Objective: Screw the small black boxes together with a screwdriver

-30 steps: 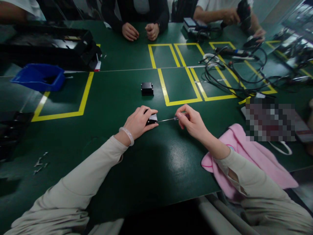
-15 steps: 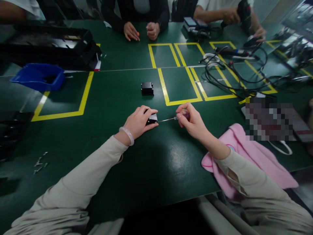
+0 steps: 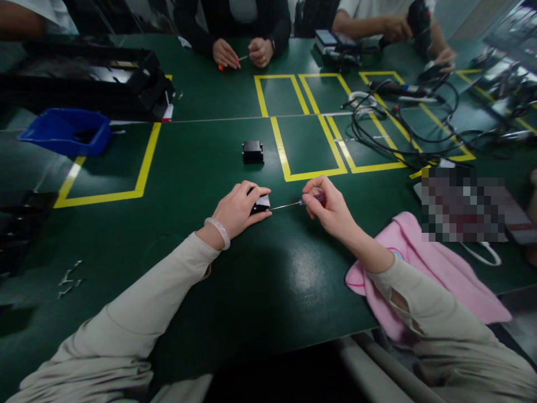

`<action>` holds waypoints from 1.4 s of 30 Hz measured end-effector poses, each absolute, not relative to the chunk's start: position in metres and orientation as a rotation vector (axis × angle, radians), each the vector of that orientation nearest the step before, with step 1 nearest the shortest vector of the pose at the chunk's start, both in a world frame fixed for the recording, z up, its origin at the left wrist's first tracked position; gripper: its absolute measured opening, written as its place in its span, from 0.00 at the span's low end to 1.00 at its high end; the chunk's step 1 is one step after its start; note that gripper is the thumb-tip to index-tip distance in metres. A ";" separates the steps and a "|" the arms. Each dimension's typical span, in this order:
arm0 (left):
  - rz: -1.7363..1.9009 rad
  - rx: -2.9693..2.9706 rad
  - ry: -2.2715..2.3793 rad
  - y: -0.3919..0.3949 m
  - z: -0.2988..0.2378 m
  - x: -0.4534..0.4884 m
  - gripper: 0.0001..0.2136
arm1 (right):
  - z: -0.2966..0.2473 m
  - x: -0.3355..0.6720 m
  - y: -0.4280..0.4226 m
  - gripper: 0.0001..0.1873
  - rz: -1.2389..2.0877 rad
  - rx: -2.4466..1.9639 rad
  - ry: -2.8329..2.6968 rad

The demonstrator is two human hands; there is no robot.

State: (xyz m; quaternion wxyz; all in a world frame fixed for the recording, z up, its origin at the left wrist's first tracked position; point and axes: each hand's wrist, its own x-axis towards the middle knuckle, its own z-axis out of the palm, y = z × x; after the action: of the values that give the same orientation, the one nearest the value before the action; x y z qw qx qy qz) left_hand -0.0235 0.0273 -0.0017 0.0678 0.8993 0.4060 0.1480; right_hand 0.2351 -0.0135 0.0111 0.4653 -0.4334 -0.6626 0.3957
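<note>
My left hand is closed over a small black box-shaped part, pressing it to the green table. Fingers and palm cover much of that part. In my right hand is a screwdriver, gripped by its dark red handle. Its thin metal shaft points left, and the tip meets the right side of the black part, at a small screw or fitting too tiny to make out. Beyond my hands a second black box-shaped part stands by itself on the table.
A blue bin and black trays stand at the left. Several screws lie front left. On the right are a pink cloth and tangled cables. Co-workers' hands are across the table.
My hands, the part and the screwdriver keep almost the same place. Across the table, a co-worker's hands have shifted, and an orange-handled tool between them now shows more.
</note>
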 end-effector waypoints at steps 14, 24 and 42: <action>0.441 2.698 1.227 0.027 -0.001 -0.023 0.23 | 0.012 0.234 -0.013 0.12 0.987 -1.090 -1.610; 0.430 2.703 1.228 0.027 -0.001 -0.023 0.24 | 0.012 0.234 -0.012 0.10 0.998 -1.043 -1.606; 0.442 2.706 1.219 0.027 -0.001 -0.023 0.24 | 0.011 0.234 -0.013 0.09 0.984 -1.029 -1.618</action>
State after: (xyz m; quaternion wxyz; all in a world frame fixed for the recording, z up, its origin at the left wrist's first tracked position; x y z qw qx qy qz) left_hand -0.0230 0.0267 -0.0012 0.0705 0.8995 0.4054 0.1470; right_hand 0.2343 -0.0126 0.0115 0.4735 -0.4207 -0.6611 0.4023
